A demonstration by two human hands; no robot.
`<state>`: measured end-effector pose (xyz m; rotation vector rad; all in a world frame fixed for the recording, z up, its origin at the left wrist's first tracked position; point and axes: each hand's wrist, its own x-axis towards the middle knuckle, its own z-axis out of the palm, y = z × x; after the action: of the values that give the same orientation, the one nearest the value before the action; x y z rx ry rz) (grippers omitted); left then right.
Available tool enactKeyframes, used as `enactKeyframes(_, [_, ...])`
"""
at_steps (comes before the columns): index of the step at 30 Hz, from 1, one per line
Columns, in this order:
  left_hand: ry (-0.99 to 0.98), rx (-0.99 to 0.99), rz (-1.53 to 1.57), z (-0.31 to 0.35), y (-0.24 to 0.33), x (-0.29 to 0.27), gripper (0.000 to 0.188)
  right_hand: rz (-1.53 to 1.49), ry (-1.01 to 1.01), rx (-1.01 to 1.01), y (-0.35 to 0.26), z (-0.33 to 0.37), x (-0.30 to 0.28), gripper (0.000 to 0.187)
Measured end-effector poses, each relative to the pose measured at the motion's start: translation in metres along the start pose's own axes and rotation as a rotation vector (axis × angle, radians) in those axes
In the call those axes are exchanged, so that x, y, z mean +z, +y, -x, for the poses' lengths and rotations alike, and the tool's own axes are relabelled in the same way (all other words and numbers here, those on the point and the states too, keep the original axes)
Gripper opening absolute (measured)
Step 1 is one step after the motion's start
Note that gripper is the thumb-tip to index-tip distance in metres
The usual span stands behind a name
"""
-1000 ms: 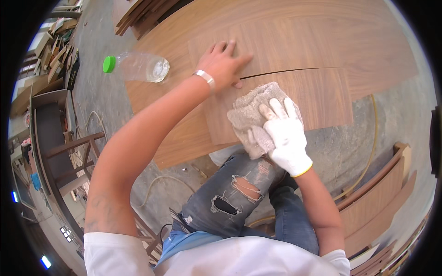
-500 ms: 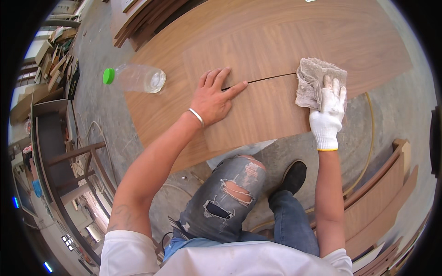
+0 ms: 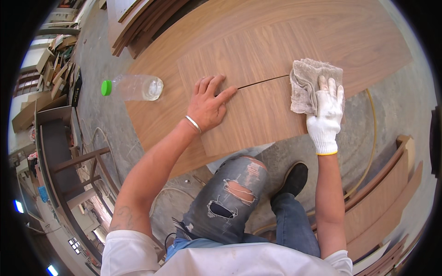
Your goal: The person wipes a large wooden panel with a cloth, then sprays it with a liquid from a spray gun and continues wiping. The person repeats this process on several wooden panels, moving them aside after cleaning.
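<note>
My bare left hand, with a silver bangle at its wrist, lies spread on a square wood-grain panel. Its thumb and fingertips rest near a thin dark slit running across that panel. My right hand wears a white knit glove with the fingertips bare. It presses a folded grey-beige cloth onto the panel's right edge, covering the slit's right end. Under the square panel lies a larger wood-grain board. On the board's left edge a clear plastic bottle with a green cap lies on its side, partly filled.
Stacked brown boards stand beyond the far left edge. To the left is a dark frame; wood scraps lie farther back. Curved panels and a yellow hose lie on the floor at right. My knee is near the board's front edge.
The whole view has tilted and shifted slightly. Both hands keep nearly the same places, the left flat on the panel and the right on the cloth.
</note>
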<state>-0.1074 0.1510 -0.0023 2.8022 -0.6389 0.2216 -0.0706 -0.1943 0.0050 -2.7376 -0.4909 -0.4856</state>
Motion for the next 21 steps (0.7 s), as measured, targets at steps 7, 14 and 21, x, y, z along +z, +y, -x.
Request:
enactKeyframes(7, [0.234, -0.187, 0.018, 0.001, 0.007, 0.007, 0.075, -0.143, 0.048, 0.086, -0.012, 0.001, 0.022, 0.059])
enactKeyframes(14, [0.249, -0.385, 0.118, 0.004, -0.016, 0.030, 0.076, -0.508, -0.268, -0.240, -0.161, -0.023, 0.056, 0.049])
enactKeyframes(21, [0.208, -0.391, 0.080, -0.004, 0.007, 0.020, 0.079, 0.067, 0.020, 0.122, 0.011, -0.054, 0.046, 0.048])
